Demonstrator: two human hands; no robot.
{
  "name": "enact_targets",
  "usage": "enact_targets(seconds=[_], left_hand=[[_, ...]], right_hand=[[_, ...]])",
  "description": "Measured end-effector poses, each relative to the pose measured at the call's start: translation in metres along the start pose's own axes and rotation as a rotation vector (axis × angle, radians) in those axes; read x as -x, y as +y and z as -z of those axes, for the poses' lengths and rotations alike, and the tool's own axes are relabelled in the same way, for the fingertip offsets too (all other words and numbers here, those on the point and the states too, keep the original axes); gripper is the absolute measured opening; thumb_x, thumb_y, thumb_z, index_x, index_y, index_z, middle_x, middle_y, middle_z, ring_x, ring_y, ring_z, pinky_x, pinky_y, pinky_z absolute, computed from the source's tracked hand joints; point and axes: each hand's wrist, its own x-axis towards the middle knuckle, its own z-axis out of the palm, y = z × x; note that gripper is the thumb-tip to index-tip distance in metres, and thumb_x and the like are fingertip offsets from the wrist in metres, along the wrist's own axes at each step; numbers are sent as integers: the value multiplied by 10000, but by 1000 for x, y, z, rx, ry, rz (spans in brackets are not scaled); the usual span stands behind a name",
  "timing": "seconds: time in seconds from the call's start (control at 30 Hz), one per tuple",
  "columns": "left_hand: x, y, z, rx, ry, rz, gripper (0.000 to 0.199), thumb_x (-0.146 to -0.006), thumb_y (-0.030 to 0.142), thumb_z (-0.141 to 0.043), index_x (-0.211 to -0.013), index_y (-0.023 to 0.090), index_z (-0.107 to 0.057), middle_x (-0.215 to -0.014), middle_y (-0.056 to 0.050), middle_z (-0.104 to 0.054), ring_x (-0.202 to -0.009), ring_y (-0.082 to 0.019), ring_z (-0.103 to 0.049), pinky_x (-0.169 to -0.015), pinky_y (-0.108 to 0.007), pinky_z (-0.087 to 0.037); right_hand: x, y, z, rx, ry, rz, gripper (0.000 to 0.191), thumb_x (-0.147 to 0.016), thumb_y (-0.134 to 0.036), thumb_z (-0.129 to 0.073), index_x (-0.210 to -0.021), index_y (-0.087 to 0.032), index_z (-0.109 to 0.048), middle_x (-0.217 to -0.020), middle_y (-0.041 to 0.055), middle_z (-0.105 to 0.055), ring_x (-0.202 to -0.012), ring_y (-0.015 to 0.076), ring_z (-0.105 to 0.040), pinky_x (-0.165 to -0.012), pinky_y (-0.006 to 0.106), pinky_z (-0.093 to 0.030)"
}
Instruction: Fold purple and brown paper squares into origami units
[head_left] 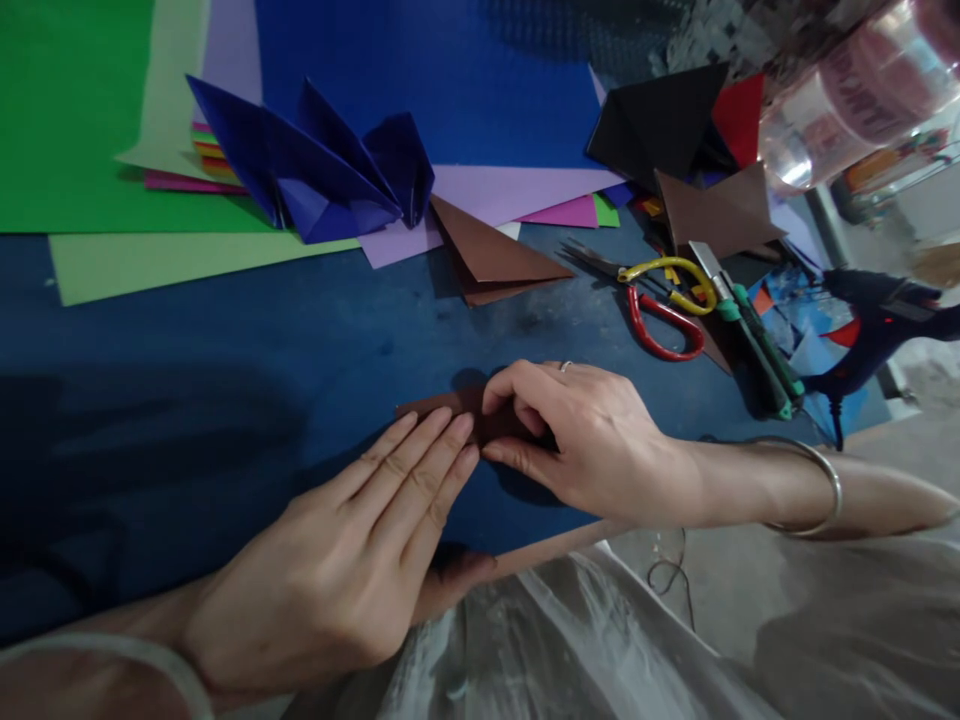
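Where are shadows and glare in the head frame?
Head view: dim overall; broad shadow across the blue table at frame left, smaller one under the right hand. Same head view: bright glare on the pinkish bottle.

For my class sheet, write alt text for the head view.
Fingers of the left hand lie flat on brown paper while the right hand curls over its other end; scissors and folded blue paper lie beyond.

Scissors (pixel 637 270): one handle yellow, one red. Left of scissors, on their near side: brown paper strip (pixel 491 428). Directly left: folded brown sheet (pixel 502 255); farther left, deep-blue folded piece (pixel 337 195). Right: green-and-dark cutter (pixel 765 345), dark navy glue gun (pixel 874 318). Beneath: blue tabletop (pixel 225 330).
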Motion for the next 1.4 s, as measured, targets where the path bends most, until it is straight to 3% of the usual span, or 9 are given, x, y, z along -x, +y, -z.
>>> enact_targets(seconds=[0.2,0.5,0.8,1.2,1.4], left_hand=[[3,-1,1,-41,-7,-26,528,-1010,354,-581,-1252,-113,-620,-1266,-306,-686,-1217,-406,-672,-988,-486,-619],[7,1,0,-52,-5,-4,549,-985,366,-623,-1277,-99,-612,-1324,-301,-660,-1268,-405,-641,-1036,-488,-587],[6,-4,-2,-18,8,-35,504,-1008,333,-586,-1271,-96,-620,-1317,-308,-659,-1250,-415,-649,-1030,-502,-586],[6,-2,-5,-28,39,-35,477,-1011,306,-558,-1246,-102,-630,-1303,-308,-666,-1206,-416,-677,-978,-512,-616],[5,-2,-3,-53,52,-46,457,-1014,322,-569,-1209,-82,-656,-1256,-288,-697,-1171,-390,-702,-955,-491,-635]], right_hand=[[4,1,4,41,-7,-5,174,-950,-236,-629,-1109,-187,-576,-823,-15,-604,-712,141,-532,-685,293,-339],[14,9,0,58,73,-32,310,-987,-317,-580,-1272,-210,-520,-1158,95,-625,-1022,256,-578,-836,389,-365],[17,11,1,26,65,-41,317,-1003,-244,-519,-1319,-221,-512,-1201,98,-614,-1028,254,-561,-867,411,-375],[26,20,0,36,121,70,272,-1003,-141,-405,-1249,-156,-518,-1193,135,-631,-1071,252,-571,-933,453,-446],[15,17,13,-38,284,209,265,-991,-94,-401,-1152,-173,-596,-1108,117,-666,-1071,208,-616,-939,405,-536]])
